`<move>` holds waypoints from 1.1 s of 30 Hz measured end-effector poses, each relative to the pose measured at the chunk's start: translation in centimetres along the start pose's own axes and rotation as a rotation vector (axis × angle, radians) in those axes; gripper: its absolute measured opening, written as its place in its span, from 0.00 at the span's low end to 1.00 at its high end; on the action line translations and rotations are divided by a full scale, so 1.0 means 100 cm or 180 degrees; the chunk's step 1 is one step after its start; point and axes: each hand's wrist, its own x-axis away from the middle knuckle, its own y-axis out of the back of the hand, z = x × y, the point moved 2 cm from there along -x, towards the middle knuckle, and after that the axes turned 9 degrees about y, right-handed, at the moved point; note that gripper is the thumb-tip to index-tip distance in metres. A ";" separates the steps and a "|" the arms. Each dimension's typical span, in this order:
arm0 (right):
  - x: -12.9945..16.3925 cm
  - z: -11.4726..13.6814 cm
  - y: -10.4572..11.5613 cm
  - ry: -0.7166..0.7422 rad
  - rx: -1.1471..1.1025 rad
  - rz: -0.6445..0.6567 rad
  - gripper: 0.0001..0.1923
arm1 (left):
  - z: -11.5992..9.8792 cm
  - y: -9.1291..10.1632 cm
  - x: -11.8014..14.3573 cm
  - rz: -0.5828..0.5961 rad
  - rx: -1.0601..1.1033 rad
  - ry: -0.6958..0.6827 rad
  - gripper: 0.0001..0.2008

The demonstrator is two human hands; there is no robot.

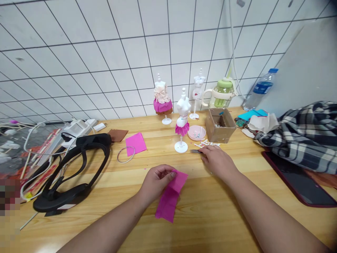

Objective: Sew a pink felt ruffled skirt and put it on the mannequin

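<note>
My left hand (159, 181) pinches the upper end of a magenta strip of thin fabric or paper (171, 196), which hangs down over the table. To the right, my right hand (217, 160) has its fingers closed over small scissors (195, 151); only the metal blades show, pointing left, and the handles are hidden. Just beyond my hands stands a white mini mannequin (183, 109) wearing a gathered magenta skirt (182, 129). A second mannequin (160, 86) behind it wears a cream top, with magenta and brown below. A third one (199, 84) is mostly bare white.
A pink dish (197, 133) with small beads and a cardboard box (221, 126) stand behind my right hand. Left lie a magenta square (135, 143), a wire ring (125, 155) and a black headset strap (89, 168). A tablet (300, 179) and plaid cloth (313, 137) lie right.
</note>
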 end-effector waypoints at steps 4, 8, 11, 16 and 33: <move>-0.001 -0.004 -0.004 -0.0100 0.0137 0.0083 0.10 | 0.001 -0.001 0.001 0.0129 -0.0005 0.0158 0.17; -0.003 0.007 0.003 -0.0031 -0.0034 -0.0434 0.09 | 0.002 -0.001 -0.002 0.0275 0.0234 0.0349 0.16; 0.000 0.026 0.004 -0.0075 -0.0816 -0.0723 0.08 | 0.003 0.000 -0.003 0.0312 0.0384 0.0370 0.15; 0.011 0.065 -0.003 -0.0230 -0.1897 -0.0008 0.12 | 0.003 0.002 -0.004 0.0264 0.0428 0.0378 0.14; 0.017 0.084 -0.004 0.0388 -0.1909 0.1005 0.11 | -0.002 0.004 -0.005 0.0195 0.1101 0.0558 0.14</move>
